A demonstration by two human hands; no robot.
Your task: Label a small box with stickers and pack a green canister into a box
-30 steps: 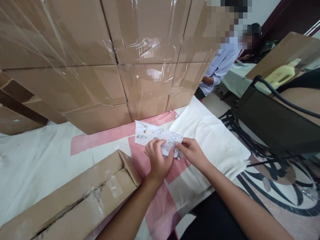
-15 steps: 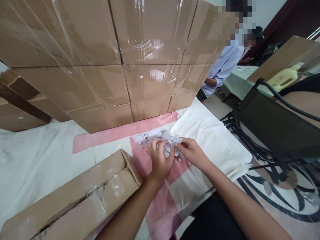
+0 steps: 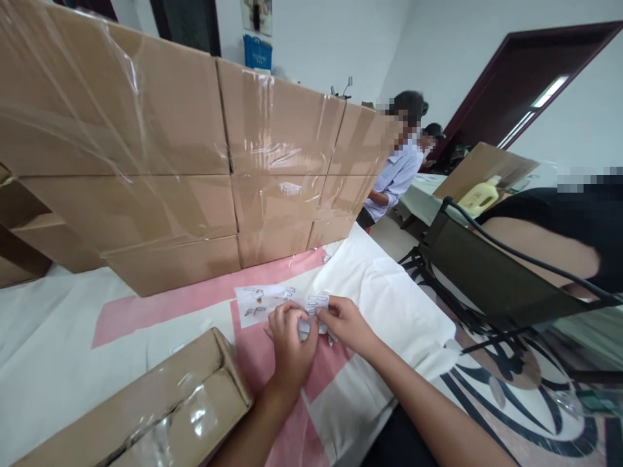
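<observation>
A white sheet printed with small oval outlines lies on a pink and white cloth over the table. My left hand is curled with its fingertips pinching the sheet's near right corner. My right hand pinches the same corner from the right side, the two hands touching. Some ovals on the sheet look peeled off or raised; I cannot tell what the fingers pick at.
A wall of stacked cardboard boxes wrapped in clear film stands just behind the sheet. A long taped cardboard box lies at the near left. A black folding chair with a person on it is at right. Another person in a light shirt sits beyond.
The sheet has been lowered from tilted up to lying flat on the cloth. My head has tipped up, showing the room's back wall and door. Both hands stay pinched on the sheet's corner.
</observation>
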